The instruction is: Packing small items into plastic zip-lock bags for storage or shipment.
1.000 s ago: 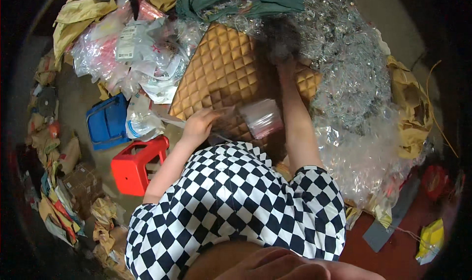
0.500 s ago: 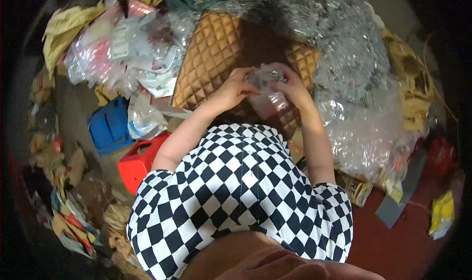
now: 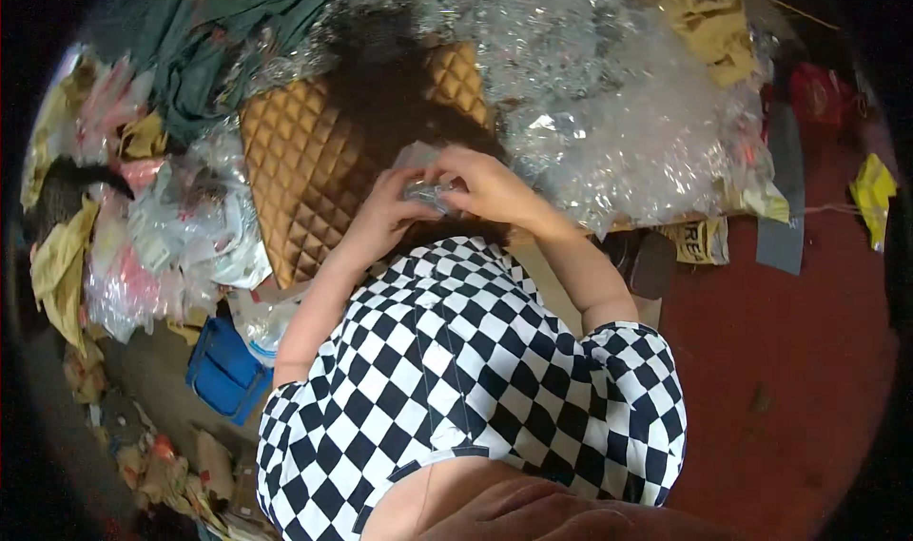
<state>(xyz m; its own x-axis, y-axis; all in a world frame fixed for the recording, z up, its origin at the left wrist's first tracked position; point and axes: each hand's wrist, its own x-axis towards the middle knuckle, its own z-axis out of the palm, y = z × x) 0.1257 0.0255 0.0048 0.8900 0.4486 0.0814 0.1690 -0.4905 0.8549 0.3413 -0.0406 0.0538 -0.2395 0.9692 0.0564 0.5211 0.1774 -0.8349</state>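
A small crumpled piece of transparent plastic film (image 3: 425, 195) is pinched between my two hands, close to my checkered top. My left hand (image 3: 382, 208) closes on its left side with curled fingers. From the right, my right hand (image 3: 483, 185) grips it, thumb and fingers bent over its edge. Part of the film hides behind the fingers, and its exact form is unclear. Beneath both hands lies a brown quilted mat (image 3: 295, 151), partly in dark shadow.
A large heap of transparent plastic film (image 3: 609, 151) spreads right of the mat. Mixed plastic bags (image 3: 181, 222) lie to the left, with a dark green cloth (image 3: 204, 56) beyond. A blue plastic container (image 3: 226, 370) sits at lower left; reddish floor (image 3: 761, 379) extends at right.
The view has turned, so the surroundings appear shifted. Both hands have drawn closer together around the film, which now shows less between the fingers.
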